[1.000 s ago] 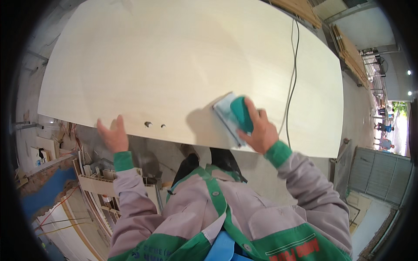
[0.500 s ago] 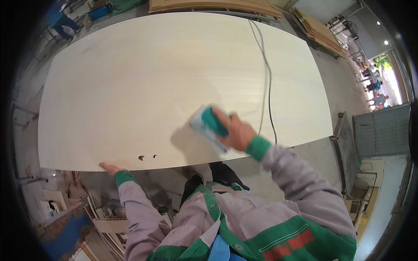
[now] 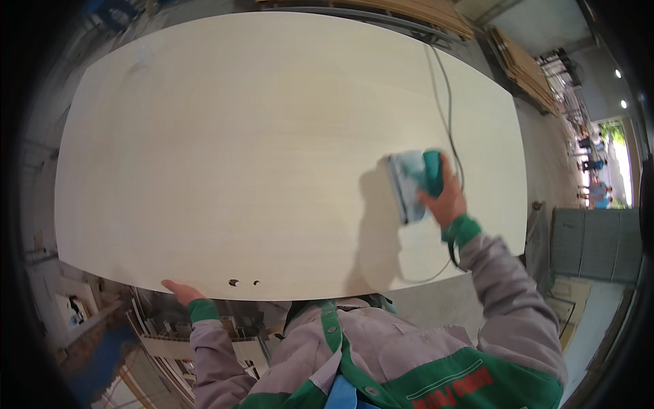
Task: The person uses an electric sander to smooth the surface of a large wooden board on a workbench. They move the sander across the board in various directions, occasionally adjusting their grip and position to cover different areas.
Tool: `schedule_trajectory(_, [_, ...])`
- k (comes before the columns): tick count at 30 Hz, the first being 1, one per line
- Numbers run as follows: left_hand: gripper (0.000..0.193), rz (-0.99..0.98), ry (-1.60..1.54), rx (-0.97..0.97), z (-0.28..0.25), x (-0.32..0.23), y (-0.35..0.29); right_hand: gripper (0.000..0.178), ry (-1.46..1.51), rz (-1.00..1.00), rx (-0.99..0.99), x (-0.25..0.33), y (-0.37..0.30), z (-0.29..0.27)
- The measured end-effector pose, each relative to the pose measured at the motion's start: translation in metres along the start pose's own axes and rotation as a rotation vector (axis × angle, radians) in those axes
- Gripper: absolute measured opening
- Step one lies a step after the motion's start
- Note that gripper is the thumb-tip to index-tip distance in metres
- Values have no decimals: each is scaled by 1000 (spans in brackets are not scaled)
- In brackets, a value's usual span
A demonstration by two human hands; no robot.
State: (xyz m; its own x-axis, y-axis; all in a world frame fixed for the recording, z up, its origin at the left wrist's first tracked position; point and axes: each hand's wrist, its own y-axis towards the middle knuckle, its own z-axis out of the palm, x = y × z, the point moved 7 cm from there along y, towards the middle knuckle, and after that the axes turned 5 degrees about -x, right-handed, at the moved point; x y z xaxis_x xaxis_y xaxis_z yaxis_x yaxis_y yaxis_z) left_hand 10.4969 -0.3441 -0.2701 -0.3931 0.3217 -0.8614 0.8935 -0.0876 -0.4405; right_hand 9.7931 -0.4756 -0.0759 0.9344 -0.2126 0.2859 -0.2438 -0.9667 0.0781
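A large pale wooden panel (image 3: 204,157) spreads out in front of me, with two small dark holes near its front edge. In my right hand (image 3: 446,199) is a teal electric sander (image 3: 415,178) with a broad rectangular base. Its shadow falls to the left on the panel; whether the base touches the surface I cannot tell. My left hand (image 3: 182,292) rests at the panel's front edge, left of the holes, with its visible fingers stretched out to the left.
A dark power cord (image 3: 447,102) runs over the panel's right part and off its far edge. Brown boards (image 3: 521,58) are stacked beyond the far right corner. Wooden offcuts (image 3: 160,351) stand below at the near left. Several people (image 3: 596,167) are far off at right.
My right hand has carried the sander to the right across the panel and turned it more upright. My left hand stays at the front edge. The whole view has shifted somewhat.
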Motion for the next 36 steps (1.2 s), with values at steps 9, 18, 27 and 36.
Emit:
schedule_trajectory(9, [94, -45, 49, -58, -8, 3, 5, 108, -39, 77, -20, 94, 335, 47])
schedule_trajectory(18, [97, 6, 9, -38, -10, 5, 16, 113, -9, -284, 114, 281, 294, 106])
schedule_trajectory(27, [101, 17, 19, -114, -12, 15, 27, 111, 90, -489, 370, 245, 43, 69])
schedule_trajectory(36, [94, -37, -33, -117, -12, 14, 12, 105, 115, -365, 346, 160, -4, 28])
